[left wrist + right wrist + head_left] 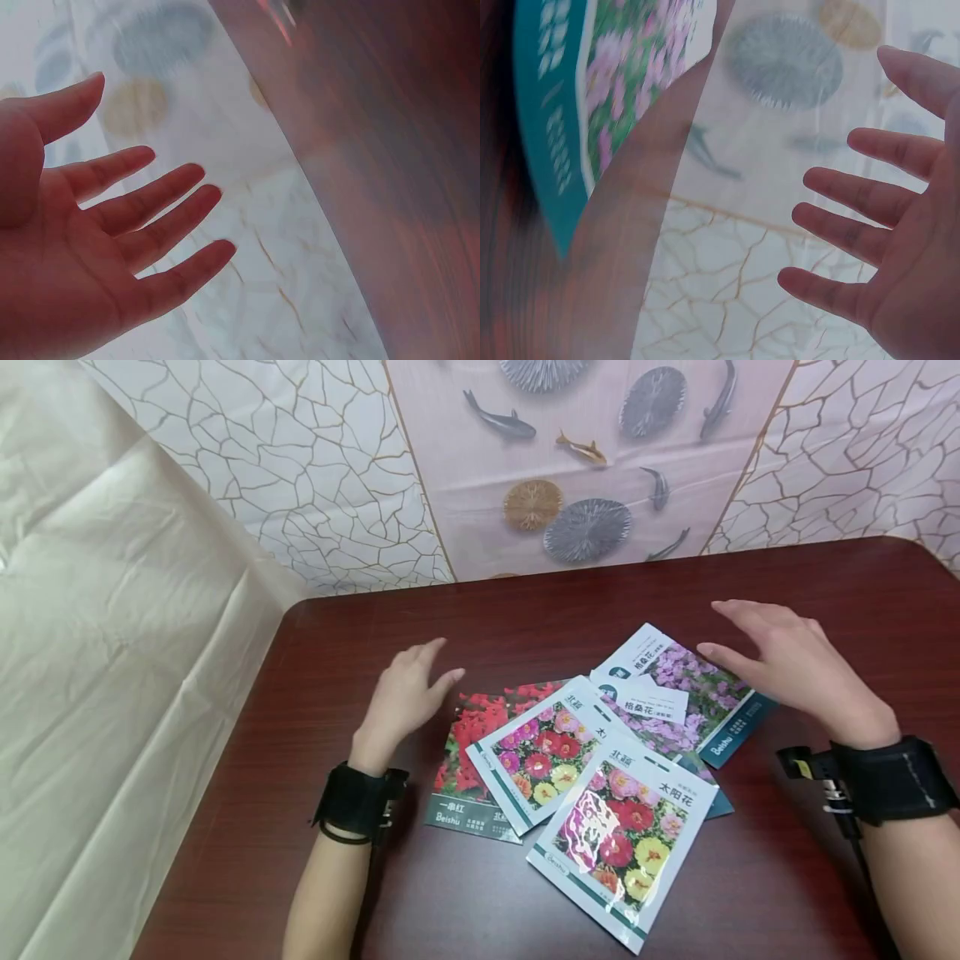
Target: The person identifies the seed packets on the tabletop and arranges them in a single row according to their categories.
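Several flower seed packets lie in an overlapping pile on the dark red table. In front is a white-edged packet with mixed flowers, and a similar packet lies partly beneath it. Red-flower packets are mostly covered at the left. Purple-flower packets fan out at the back right. My left hand hovers by the red-flower side with fingers extended, holding nothing. Over the right end of the purple packets, my right hand is held with spread fingers and an empty palm, as the right wrist view shows.
The wooden table has rounded far corners. Behind it hangs a patterned cloth with fish and round motifs. A pale cloth drapes along the left side. Each wrist wears a black band with a small camera.
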`<state>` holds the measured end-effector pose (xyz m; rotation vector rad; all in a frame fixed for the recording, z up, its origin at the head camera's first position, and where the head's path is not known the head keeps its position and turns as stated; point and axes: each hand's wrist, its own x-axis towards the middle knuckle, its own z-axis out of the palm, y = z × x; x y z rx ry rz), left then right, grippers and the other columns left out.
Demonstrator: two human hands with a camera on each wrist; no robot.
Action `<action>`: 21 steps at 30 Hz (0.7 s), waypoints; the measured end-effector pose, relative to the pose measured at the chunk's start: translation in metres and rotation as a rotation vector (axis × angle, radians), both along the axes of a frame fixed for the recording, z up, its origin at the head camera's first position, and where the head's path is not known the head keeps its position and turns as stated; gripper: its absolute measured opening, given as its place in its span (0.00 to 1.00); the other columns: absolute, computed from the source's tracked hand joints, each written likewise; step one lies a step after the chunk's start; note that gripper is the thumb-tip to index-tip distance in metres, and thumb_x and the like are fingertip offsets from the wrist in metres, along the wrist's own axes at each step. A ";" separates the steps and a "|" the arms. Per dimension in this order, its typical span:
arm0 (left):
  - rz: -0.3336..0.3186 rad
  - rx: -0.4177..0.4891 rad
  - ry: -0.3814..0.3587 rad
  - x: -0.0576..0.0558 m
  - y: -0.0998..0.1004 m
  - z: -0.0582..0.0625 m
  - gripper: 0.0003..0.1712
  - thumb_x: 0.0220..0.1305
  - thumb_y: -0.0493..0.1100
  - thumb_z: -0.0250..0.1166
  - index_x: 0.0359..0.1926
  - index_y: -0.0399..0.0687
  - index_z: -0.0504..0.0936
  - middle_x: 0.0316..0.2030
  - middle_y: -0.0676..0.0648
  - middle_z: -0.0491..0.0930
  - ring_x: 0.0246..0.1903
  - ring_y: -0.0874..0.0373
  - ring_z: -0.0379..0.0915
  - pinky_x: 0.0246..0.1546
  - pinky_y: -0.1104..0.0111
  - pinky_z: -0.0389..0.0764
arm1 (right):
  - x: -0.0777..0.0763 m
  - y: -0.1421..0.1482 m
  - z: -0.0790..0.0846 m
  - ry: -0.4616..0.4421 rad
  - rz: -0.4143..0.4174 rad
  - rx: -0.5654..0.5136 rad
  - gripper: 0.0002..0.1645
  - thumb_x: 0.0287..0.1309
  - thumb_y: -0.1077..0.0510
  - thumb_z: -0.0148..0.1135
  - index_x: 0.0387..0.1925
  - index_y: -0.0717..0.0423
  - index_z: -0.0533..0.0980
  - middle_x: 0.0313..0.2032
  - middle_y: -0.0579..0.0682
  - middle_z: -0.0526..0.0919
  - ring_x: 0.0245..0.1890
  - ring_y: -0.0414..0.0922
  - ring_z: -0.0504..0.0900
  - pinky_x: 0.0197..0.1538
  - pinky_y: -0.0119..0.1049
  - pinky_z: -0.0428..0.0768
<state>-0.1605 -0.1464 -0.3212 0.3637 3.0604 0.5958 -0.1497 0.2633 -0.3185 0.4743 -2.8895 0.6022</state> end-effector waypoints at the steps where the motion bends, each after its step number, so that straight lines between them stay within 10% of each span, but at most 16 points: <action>1: -0.020 -0.004 -0.009 0.003 0.007 0.000 0.35 0.64 0.57 0.54 0.66 0.43 0.60 0.60 0.38 0.65 0.60 0.44 0.59 0.57 0.52 0.62 | 0.001 -0.003 0.000 0.003 0.011 0.003 0.38 0.58 0.47 0.58 0.64 0.64 0.60 0.58 0.70 0.63 0.58 0.67 0.58 0.52 0.68 0.52; 21: -0.474 -0.151 -0.084 0.076 0.097 -0.007 0.31 0.61 0.58 0.57 0.57 0.42 0.72 0.48 0.46 0.75 0.45 0.59 0.70 0.45 0.70 0.73 | 0.015 -0.045 0.000 -0.005 0.182 0.020 0.32 0.53 0.55 0.65 0.55 0.68 0.69 0.49 0.66 0.74 0.48 0.59 0.71 0.47 0.58 0.69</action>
